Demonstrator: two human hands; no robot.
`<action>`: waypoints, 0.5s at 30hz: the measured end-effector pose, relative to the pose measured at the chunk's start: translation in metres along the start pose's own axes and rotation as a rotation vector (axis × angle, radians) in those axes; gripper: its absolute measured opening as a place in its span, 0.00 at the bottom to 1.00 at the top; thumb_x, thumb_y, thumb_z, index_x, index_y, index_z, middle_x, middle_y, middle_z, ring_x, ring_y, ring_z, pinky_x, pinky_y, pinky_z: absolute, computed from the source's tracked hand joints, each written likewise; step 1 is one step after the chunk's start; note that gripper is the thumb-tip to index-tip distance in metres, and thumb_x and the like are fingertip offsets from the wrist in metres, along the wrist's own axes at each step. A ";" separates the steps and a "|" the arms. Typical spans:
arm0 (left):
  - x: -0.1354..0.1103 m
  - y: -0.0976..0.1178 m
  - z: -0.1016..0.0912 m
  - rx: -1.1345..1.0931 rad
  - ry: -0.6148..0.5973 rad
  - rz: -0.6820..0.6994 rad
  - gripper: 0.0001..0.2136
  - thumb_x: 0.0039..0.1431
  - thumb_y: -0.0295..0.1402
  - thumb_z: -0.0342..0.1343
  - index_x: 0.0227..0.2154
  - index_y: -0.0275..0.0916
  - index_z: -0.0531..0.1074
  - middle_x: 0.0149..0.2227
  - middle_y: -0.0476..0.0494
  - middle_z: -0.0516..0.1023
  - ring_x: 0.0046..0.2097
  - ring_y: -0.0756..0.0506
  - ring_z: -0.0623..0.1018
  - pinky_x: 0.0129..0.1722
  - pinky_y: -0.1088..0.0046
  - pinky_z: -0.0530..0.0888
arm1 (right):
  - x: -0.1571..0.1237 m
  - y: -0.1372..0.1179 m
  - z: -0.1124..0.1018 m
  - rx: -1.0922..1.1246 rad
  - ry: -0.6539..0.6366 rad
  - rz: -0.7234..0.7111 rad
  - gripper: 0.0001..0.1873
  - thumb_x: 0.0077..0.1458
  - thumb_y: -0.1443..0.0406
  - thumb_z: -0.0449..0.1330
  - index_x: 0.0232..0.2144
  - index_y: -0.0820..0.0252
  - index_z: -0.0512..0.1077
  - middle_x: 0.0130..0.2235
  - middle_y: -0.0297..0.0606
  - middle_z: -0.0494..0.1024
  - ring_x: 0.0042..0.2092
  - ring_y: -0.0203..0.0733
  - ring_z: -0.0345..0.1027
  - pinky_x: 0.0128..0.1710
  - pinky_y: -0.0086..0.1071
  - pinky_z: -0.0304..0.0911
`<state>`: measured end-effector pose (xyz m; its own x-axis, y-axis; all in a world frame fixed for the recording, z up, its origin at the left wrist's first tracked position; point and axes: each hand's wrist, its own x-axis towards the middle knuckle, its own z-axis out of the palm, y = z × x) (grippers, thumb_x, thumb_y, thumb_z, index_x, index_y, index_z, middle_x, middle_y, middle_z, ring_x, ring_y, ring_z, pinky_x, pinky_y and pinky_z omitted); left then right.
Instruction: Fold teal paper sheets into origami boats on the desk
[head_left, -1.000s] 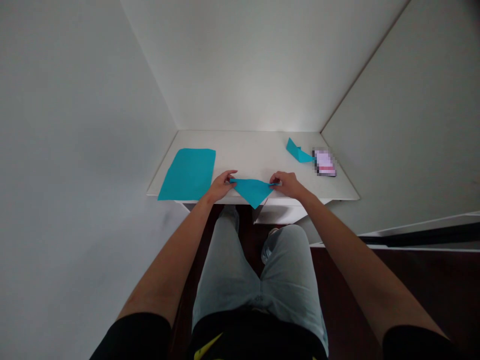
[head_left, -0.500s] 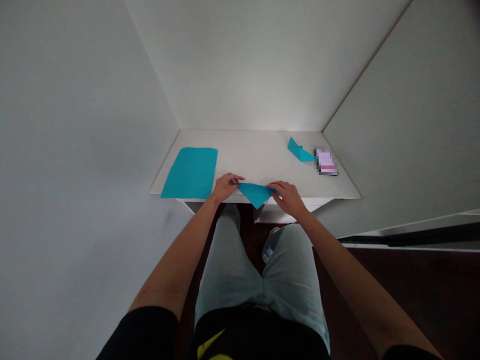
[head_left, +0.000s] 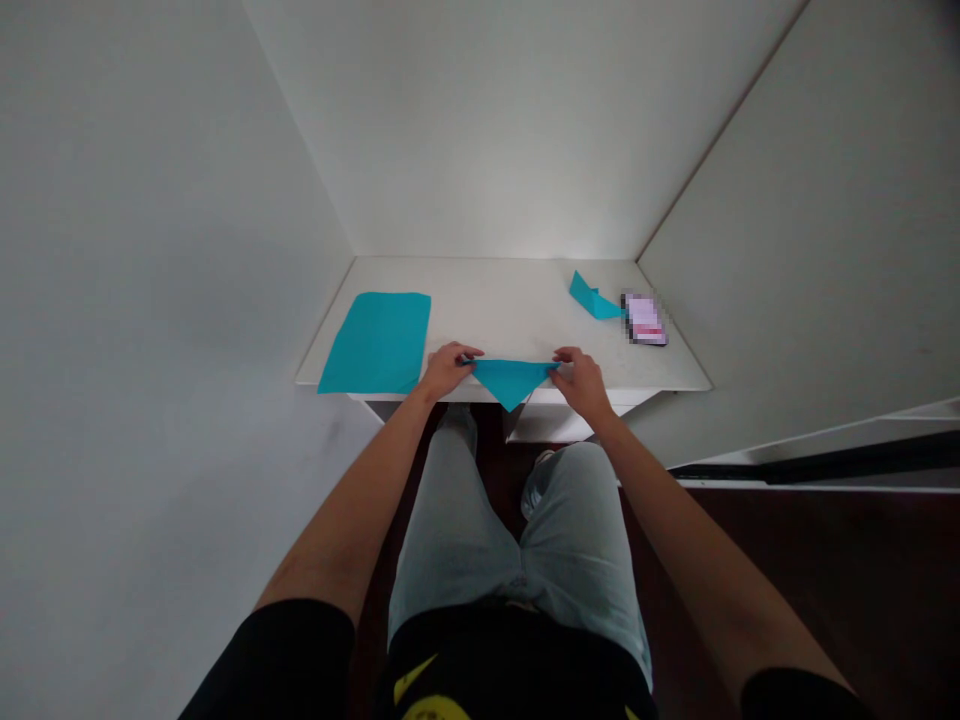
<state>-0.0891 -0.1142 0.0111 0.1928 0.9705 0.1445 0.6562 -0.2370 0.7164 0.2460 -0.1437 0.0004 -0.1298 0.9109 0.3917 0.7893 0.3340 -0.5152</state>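
Observation:
A folded sheet of blue paper (head_left: 511, 380) spans the gap between my hands at the desk's front edge. It forms a triangle, long side away from me and point toward me, overhanging the edge. My left hand (head_left: 448, 370) pinches its left corner. At the right corner, the thumb and fingers of my right hand (head_left: 583, 382) are closed on the paper. Beyond my right hand lies a folded blue paper boat (head_left: 594, 300). A flat blue sheet (head_left: 379, 343) rests to the left of my left hand.
The white desk (head_left: 495, 300) stands against walls at the back and both sides. A phone (head_left: 643, 318) with a lit, blurred screen lies at its right, touching or close to the boat's tip. Below the front edge is a white drawer front (head_left: 551, 422).
My right hand has slid outward to the right end of the folded paper, so more of its long edge shows. My left hand keeps its hold. The view has shifted slightly.

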 end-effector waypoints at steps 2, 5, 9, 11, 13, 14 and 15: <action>0.000 0.000 0.001 0.012 0.014 0.001 0.19 0.60 0.26 0.65 0.53 0.49 0.85 0.49 0.45 0.83 0.46 0.43 0.81 0.56 0.59 0.77 | 0.008 0.005 0.002 -0.030 -0.059 0.017 0.17 0.62 0.60 0.63 0.52 0.55 0.77 0.49 0.47 0.84 0.52 0.59 0.75 0.54 0.53 0.68; -0.001 -0.001 0.001 0.027 0.014 0.001 0.19 0.60 0.26 0.65 0.52 0.48 0.85 0.52 0.43 0.83 0.49 0.41 0.81 0.58 0.57 0.76 | 0.017 0.007 0.006 -0.081 -0.099 0.013 0.14 0.62 0.59 0.64 0.49 0.54 0.79 0.47 0.48 0.83 0.50 0.60 0.74 0.51 0.52 0.68; -0.004 -0.002 0.000 0.041 0.009 0.053 0.14 0.62 0.26 0.64 0.48 0.47 0.86 0.49 0.43 0.84 0.54 0.39 0.81 0.61 0.54 0.75 | 0.018 0.003 0.007 0.002 -0.116 -0.138 0.10 0.65 0.64 0.60 0.45 0.54 0.80 0.45 0.45 0.82 0.49 0.56 0.73 0.53 0.50 0.67; -0.006 -0.003 0.000 0.030 0.024 0.105 0.12 0.63 0.26 0.64 0.46 0.46 0.87 0.47 0.43 0.85 0.53 0.40 0.82 0.60 0.56 0.76 | 0.014 0.001 0.004 0.024 -0.117 -0.213 0.11 0.64 0.69 0.58 0.44 0.54 0.80 0.46 0.45 0.82 0.50 0.55 0.73 0.54 0.49 0.67; -0.009 -0.004 -0.001 0.027 0.034 0.155 0.11 0.64 0.25 0.63 0.43 0.45 0.87 0.45 0.43 0.85 0.51 0.41 0.82 0.59 0.58 0.77 | 0.009 -0.001 -0.001 -0.017 -0.113 -0.257 0.14 0.62 0.71 0.58 0.44 0.55 0.80 0.48 0.46 0.83 0.51 0.55 0.73 0.53 0.48 0.67; -0.011 -0.005 -0.001 0.032 0.037 0.175 0.11 0.63 0.24 0.62 0.42 0.45 0.87 0.45 0.43 0.85 0.51 0.41 0.82 0.58 0.59 0.77 | 0.005 -0.002 -0.003 -0.051 -0.116 -0.275 0.14 0.62 0.71 0.58 0.45 0.55 0.80 0.49 0.46 0.83 0.51 0.55 0.73 0.53 0.47 0.66; -0.013 -0.005 -0.001 0.042 0.038 0.190 0.12 0.63 0.23 0.61 0.42 0.44 0.87 0.45 0.43 0.85 0.51 0.41 0.82 0.58 0.59 0.77 | 0.001 -0.003 -0.006 -0.084 -0.124 -0.292 0.14 0.63 0.71 0.58 0.46 0.55 0.81 0.51 0.46 0.84 0.52 0.55 0.74 0.52 0.47 0.66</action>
<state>-0.0959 -0.1253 0.0062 0.2889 0.9089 0.3006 0.6404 -0.4169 0.6451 0.2472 -0.1450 0.0072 -0.4256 0.8041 0.4151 0.7540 0.5687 -0.3287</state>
